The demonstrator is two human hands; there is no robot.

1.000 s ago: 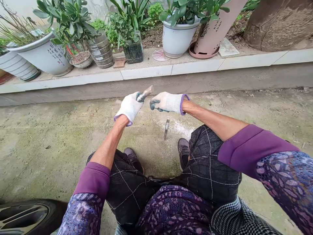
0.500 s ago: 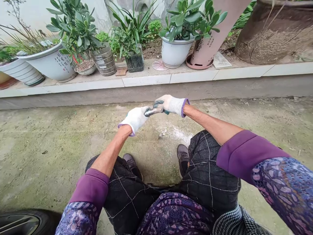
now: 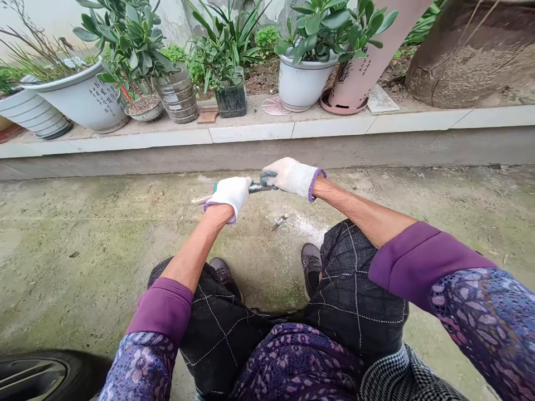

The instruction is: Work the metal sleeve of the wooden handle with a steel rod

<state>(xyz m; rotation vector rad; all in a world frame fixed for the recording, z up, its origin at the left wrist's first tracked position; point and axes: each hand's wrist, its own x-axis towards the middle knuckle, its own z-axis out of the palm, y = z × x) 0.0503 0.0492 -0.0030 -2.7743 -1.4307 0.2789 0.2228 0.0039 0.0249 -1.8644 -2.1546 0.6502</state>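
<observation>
Between my gloved hands is a pale stick [image 3: 202, 199] with a shiny silver wrapping, perhaps wire, around its middle part. My left hand [image 3: 232, 192] is closed around the stick, whose bare end sticks out to the left. At the other side, my right hand [image 3: 286, 174] has its fingers bent over the stick's right part, beside the wrapped section. Both gloves are white with grey-green palms and purple cuffs. Below the hands a short piece of stick [image 3: 279, 223] with a dark band appears over the ground; I cannot tell whether it hangs or lies there.
White powder [image 3: 309, 227] is scattered on the mossy concrete ground [image 3: 104, 223] near my right shoe [image 3: 311, 259]. A low tiled ledge [image 3: 251, 132] holding potted plants runs across the back. A tyre [image 3: 79, 370] shows at the lower left.
My left hand has shifted slightly right and turned; the stick's pale left end now shows past it. The short stick piece below, blurred before, is now clearer and slanted.
</observation>
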